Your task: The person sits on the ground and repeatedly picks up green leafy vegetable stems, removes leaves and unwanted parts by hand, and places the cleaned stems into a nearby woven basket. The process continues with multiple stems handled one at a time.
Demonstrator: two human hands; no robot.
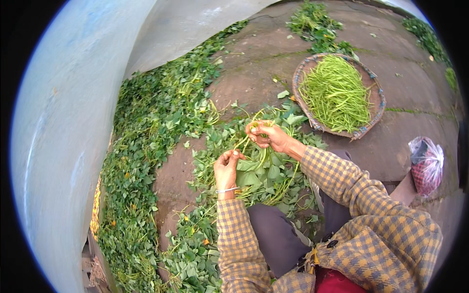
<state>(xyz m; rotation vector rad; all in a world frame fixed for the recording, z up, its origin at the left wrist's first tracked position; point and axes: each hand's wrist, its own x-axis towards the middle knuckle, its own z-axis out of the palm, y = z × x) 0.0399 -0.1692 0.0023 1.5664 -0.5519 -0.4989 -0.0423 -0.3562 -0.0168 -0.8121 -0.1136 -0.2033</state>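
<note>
Between my two hands runs a thin green plant stem (240,142). My left hand (226,172), with a pale bangle at its wrist, pinches the lower end between thumb and fingertips. Higher and to the right, my right hand (270,136) grips the stem along with a few other green stalks. Broad green leaves (253,174) hang below the right hand, just beside the left. Beneath both hands spreads a loose heap of leafy vines (285,186) on the ground, close to my knees.
A round woven basket (381,99) with a pile of light green stems (335,95) stands at the upper right. A tied plastic bag (427,166) sits at right. More vines (139,183) cover the left side, beside a hanging pale plastic sheet (69,110). Another leafy bunch (315,25) lies beyond the basket.
</note>
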